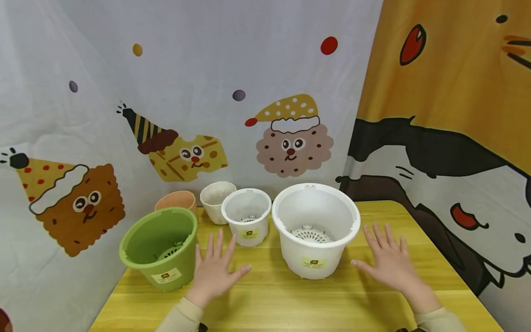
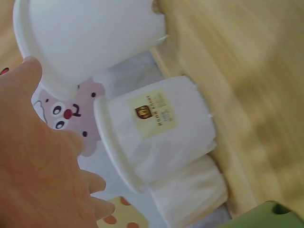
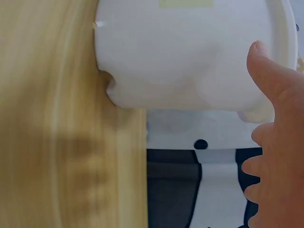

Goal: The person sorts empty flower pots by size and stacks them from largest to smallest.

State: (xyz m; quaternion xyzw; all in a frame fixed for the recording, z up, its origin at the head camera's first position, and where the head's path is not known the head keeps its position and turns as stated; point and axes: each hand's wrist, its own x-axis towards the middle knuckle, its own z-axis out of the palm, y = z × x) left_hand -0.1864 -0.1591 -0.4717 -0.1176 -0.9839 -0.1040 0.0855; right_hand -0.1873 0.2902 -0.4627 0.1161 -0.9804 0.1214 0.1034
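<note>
My left hand hovers over the table with its fingers spread, between the green pot and the small white pot. To the right, my right hand is held out with straight fingers beside the large white pot. Neither hand holds anything. The green pot and both white pots have slotted bottoms and carry yellowish labels. In the left wrist view the small white pot's label faces the camera. The right wrist view shows the large white pot near my thumb.
Behind the others stand an orange pot, partly hidden by the green one, and a cream faceted pot. All are on a wooden table. A cloth printed with cartoon figures hangs behind the table.
</note>
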